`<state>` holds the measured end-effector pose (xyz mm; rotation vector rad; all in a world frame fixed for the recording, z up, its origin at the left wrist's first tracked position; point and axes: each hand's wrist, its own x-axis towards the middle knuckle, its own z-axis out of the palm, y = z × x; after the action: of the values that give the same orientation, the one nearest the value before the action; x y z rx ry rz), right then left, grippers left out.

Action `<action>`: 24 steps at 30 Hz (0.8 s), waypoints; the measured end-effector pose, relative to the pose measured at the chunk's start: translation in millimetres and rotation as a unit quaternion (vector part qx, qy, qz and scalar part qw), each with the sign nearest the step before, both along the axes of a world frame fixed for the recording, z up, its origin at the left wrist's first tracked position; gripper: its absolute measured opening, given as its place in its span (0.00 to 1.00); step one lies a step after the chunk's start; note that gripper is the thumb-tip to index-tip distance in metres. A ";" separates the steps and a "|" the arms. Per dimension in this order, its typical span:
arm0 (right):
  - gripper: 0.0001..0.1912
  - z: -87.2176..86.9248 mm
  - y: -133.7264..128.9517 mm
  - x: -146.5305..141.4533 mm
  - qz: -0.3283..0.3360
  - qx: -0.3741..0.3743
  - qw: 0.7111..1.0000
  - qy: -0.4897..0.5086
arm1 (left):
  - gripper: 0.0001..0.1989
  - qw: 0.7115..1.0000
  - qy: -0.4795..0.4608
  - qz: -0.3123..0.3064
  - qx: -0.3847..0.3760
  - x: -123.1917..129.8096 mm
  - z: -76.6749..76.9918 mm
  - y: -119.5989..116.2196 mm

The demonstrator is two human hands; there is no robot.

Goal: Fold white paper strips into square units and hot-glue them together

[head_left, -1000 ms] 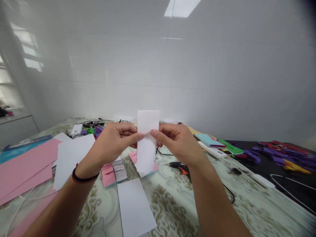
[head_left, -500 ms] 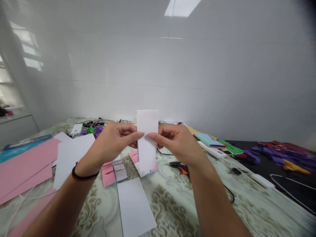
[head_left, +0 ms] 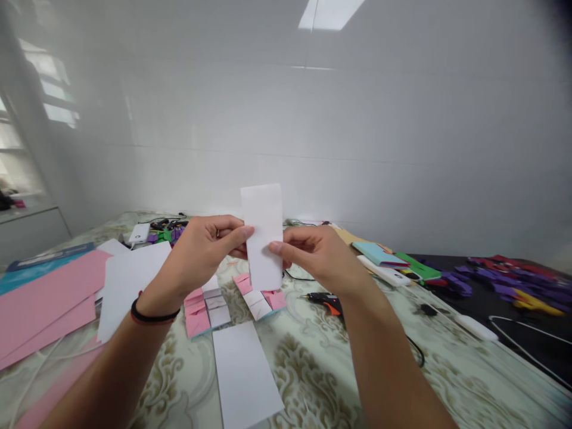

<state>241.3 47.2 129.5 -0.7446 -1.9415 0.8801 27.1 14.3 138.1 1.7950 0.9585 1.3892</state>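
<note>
A narrow white strip of paper point(head_left: 263, 208) is held upright above the table, between both hands. My left hand point(head_left: 214, 244) pinches its left edge, thumb on the near face. On the right edge, a little lower, my right hand point(head_left: 308, 250) pinches it the same way. Below lies a flat white sheet of paper point(head_left: 245, 375). Two folded pink-and-white paper pieces sit behind that sheet: one piece point(head_left: 208, 310) by my left wrist, the other piece point(head_left: 259, 302) under the strip, which partly hides it.
A glue gun point(head_left: 324, 301) lies right of centre. Pink paper point(head_left: 49, 298) and white sheets point(head_left: 129, 286) cover the left side. At right are a white power strip point(head_left: 384, 271), coloured paper point(head_left: 379, 253), cables and purple pieces point(head_left: 513, 280). A wall rises behind.
The white strip has risen and shifted slightly left, uncovering more of the folded piece beneath it. My left hand has moved up a little; my right hand now grips nearer the strip's lower part.
</note>
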 end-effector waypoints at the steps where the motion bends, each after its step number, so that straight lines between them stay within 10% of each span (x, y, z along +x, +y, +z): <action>1: 0.24 0.2 0.1 -0.5 -0.008 0.001 1.000 0.009 | 0.14 1.000 0.004 -0.003 -0.002 0.4 0.0 0.0; 24: 0.16 2.0 -1.3 -5.4 -0.027 0.031 0.995 0.088 | 0.10 0.999 0.034 -0.010 -0.014 4.5 -1.1 -1.0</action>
<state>235.9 46.0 131.6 -0.6566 -1.7766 0.8216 31.6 13.4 137.0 1.8375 0.9873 1.3026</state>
